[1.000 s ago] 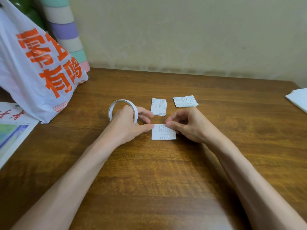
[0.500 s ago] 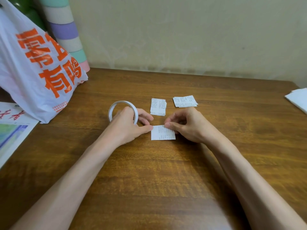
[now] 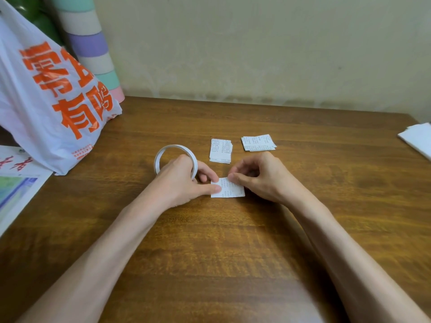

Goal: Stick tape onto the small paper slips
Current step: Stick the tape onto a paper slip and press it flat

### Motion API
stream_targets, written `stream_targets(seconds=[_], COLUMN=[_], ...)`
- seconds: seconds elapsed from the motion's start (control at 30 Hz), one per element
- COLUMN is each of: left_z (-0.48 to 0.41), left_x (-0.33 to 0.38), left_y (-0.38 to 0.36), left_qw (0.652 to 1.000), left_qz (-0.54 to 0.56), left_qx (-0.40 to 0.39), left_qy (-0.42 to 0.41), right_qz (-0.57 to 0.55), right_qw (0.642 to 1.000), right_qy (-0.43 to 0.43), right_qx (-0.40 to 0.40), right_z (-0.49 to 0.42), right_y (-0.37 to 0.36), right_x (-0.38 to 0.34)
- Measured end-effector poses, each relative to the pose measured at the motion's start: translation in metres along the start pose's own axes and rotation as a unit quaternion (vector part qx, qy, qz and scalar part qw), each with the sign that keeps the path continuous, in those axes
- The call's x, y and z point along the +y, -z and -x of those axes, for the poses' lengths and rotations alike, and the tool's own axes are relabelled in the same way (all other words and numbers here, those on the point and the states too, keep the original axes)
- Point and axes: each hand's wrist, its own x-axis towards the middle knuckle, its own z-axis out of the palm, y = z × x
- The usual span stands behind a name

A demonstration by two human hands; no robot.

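While the left hand [image 3: 179,183] clamps its grip round the tape roll [image 3: 163,152], thumb on the paper slip [image 3: 229,191] flat on the surface [image 3: 233,252], the right hand [image 3: 262,177] pinches its grip on that slip's top edge

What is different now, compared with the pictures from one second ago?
Almost nothing. The thumb of the left hand slid slightly toward the person along the left edge of the small printed paper slip. It still holds the white tape ring; the right hand still pinches the slip's far edge. The two slip piles lie unmoved.
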Motion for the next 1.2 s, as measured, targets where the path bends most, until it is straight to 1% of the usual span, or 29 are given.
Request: stream_targets(seconds=[0.17,0.23,0.4,0.53,0.63,0.7,0.8,0.97,1.1,1.2], left_z=[0.001,0.001,0.001,-0.001,0.0,0.001,0.002,0.002,0.002,0.004], left_x=[0.003,0.004,0.004,0.001,0.001,0.003,0.003,0.005,0.007,0.007], left_y=[0.0,0.001,0.002,0.0,0.0,0.001,0.001,0.001,0.001,0.001], left_qw=[1.0,1.0,1.0,1.0,1.0,1.0,1.0,0.999,0.997,0.998], left_qz=[-0.019,-0.022,-0.028,-0.025,-0.022,-0.012,-0.016,-0.026,-0.071,-0.051], left_qx=[-0.003,-0.004,-0.005,-0.007,-0.005,0.0,0.005,0.003,0.002,0.01], left_qy=[0.007,0.007,0.014,0.017,0.016,0.017,0.02,0.028,0.024,0.024], right_qz=[0.041,0.055,0.035,0.03,0.034,0.041,0.07,0.059,0.086,0.052], right_qw=[0.997,0.996,0.998,0.999,0.998,0.998,0.996,0.996,0.991,0.99], right_qy=[0.003,0.002,0.011,0.004,0.02,0.033,0.052,0.067,0.101,0.115], right_qx=[0.068,0.067,0.041,0.044,0.042,0.026,0.011,0.024,0.031,0.062], right_z=[0.006,0.007,0.005,0.009,0.013,0.017,0.023,0.022,0.021,0.022], right_y=[-0.016,-0.019,-0.012,-0.001,0.001,0.001,-0.001,-0.003,-0.009,-0.013], right_x=[-0.002,-0.004,-0.002,0.004,0.006,0.006,0.005,0.006,0.01,0.011])
